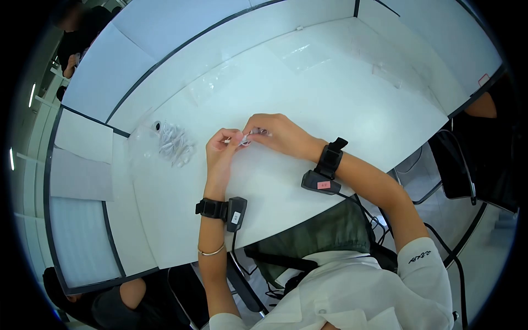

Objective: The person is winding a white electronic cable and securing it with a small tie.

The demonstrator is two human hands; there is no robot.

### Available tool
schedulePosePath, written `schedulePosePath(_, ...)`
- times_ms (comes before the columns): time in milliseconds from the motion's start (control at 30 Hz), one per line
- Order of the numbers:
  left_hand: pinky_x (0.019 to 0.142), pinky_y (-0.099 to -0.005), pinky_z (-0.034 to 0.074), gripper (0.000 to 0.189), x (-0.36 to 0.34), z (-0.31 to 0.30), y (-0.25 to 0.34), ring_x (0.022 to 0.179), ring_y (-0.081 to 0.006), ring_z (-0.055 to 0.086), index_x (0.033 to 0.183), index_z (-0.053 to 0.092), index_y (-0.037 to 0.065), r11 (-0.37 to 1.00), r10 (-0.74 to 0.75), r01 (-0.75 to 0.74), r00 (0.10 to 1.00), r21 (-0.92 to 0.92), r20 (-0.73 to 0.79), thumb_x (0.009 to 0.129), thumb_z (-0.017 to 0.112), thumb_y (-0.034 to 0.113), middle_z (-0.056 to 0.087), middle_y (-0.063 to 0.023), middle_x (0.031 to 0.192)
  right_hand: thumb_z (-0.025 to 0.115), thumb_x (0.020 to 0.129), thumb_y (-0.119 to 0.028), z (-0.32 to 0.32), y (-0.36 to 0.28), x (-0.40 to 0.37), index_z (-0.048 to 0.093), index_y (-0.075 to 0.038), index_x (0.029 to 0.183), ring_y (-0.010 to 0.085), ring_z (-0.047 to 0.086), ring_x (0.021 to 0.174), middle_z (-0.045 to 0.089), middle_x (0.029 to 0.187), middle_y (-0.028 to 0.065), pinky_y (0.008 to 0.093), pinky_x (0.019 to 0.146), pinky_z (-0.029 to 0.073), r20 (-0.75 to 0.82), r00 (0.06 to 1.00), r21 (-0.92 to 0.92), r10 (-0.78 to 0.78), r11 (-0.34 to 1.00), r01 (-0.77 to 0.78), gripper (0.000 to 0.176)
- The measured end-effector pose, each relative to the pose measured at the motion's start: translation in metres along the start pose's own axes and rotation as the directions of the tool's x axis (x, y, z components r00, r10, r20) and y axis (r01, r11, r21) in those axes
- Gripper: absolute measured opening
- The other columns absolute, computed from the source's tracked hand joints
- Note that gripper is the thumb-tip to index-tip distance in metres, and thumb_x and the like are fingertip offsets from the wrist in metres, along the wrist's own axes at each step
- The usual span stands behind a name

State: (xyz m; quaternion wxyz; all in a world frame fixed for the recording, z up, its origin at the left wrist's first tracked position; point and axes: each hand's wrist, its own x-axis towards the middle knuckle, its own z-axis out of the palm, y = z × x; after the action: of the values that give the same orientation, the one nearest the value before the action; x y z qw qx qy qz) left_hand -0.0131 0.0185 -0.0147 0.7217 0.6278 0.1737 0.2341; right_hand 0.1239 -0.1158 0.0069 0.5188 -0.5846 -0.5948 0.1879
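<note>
Both hands meet above the middle of the white table. My left hand [221, 147] is closed, its thumb and fingers pinching a small white cable [246, 141]. My right hand [280, 133] is closed on the same white cable from the other side, its fingertips close to the left ones. Part of the cable shows between and beyond the fingers; the rest is hidden by them. To the left of my left hand lies a loose pile of white cables [175, 146], with a small dark round thing [158, 126] at its upper edge.
Clear plastic bags lie at the back of the table [308, 104], near the left pile and at the right. Low partition panels [181, 71] enclose the back and sides. Black boxes strapped to both wrists trail cables [237, 250]. Other people sit beyond the partitions.
</note>
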Motion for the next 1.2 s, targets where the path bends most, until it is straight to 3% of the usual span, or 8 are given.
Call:
schedulePosePath(67,0.08,-0.0294,0.052,0.012,-0.001,0.0,0.001,0.083,-0.0139,0.06,0.088,0.06,0.0,0.998,0.011,-0.012,1.0,-0.056,-0.003,0.086,0.062,0.011,0.06,-0.0072,0.091,0.061,0.084,-0.007,0.002,-0.002,0.003,0.061,-0.003,0.093,0.0181,0.056,0.071,0.063,0.083,0.009,0.0299,0.069,0.047,-0.042,0.996,0.056,0.078,0.996,-0.076,0.01)
schedulePosePath(167,0.083,-0.029,0.051,0.013,-0.002,0.007,0.018,0.087,-0.0144,0.06,0.094,0.06,-0.002,0.981,-0.066,0.069,0.998,-0.184,0.023,0.086,0.061,0.008,0.061,-0.009,0.094,0.061,0.085,-0.009,0.0,0.002,0.005,0.059,0.0,0.088,0.0196,0.059,0.068,0.063,0.078,0.011,0.0308,0.066,0.048,-0.128,0.99,0.111,0.054,0.993,-0.04,0.01)
schedulePosePath(267,0.088,-0.0299,0.049,0.024,-0.003,0.007,0.013,0.093,-0.0161,0.06,0.108,0.056,-0.003,0.999,0.015,-0.017,0.997,0.027,0.074,0.086,0.059,0.008,0.062,-0.01,0.098,0.061,0.085,-0.009,0.0,0.005,0.005,0.059,0.0,0.088,0.0183,0.059,0.068,0.064,0.078,0.011,0.0302,0.066,0.049,-0.125,0.99,0.126,0.068,0.991,-0.052,0.011)
schedulePosePath(367,0.088,-0.0298,0.048,0.025,-0.003,0.005,0.01,0.094,-0.0166,0.06,0.107,0.056,-0.002,0.996,0.037,-0.04,0.998,0.083,0.046,0.084,0.06,0.006,0.061,-0.01,0.1,0.061,0.085,-0.008,0.001,0.004,0.005,0.059,0.001,0.09,0.0168,0.059,0.069,0.065,0.079,0.0107,0.0296,0.066,0.048,-0.117,0.988,0.157,0.101,0.984,-0.082,0.011)
schedulePosePath(467,0.087,-0.0291,0.048,0.024,-0.005,0.011,0.016,0.094,-0.0167,0.06,0.104,0.055,-0.001,0.998,0.06,-0.061,0.997,0.015,0.053,0.082,0.062,0.004,0.06,-0.0089,0.101,0.06,0.084,-0.004,0.001,0.006,0.004,0.059,0.0,0.095,0.0111,0.056,0.07,0.063,0.081,0.0072,0.0262,0.066,0.046,-0.135,0.981,0.208,0.143,0.972,-0.113,0.012)
schedulePosePath(1067,0.079,-0.0277,0.052,0.018,0.0,0.01,0.002,0.086,-0.0142,0.06,0.093,0.053,0.0,0.98,0.066,-0.069,0.998,0.187,0.022,0.082,0.066,0.007,0.056,-0.005,0.098,0.06,0.084,-0.004,0.004,0.012,0.004,0.057,0.002,0.097,0.0118,0.058,0.072,0.062,0.081,0.0072,0.026,0.067,0.047,-0.125,0.981,0.185,0.145,0.975,-0.12,0.014)
schedulePosePath(1200,0.075,-0.0258,0.05,0.015,-0.003,0.014,0.005,0.086,-0.0126,0.056,0.091,0.055,0.001,0.972,0.128,-0.115,0.99,0.204,-0.053,0.081,0.066,0.006,0.053,-0.0044,0.1,0.06,0.083,-0.003,0.005,0.01,0.004,0.058,0.001,0.097,0.0119,0.058,0.071,0.061,0.08,0.0071,0.026,0.066,0.047,-0.136,0.982,0.169,0.133,0.98,-0.11,0.015)
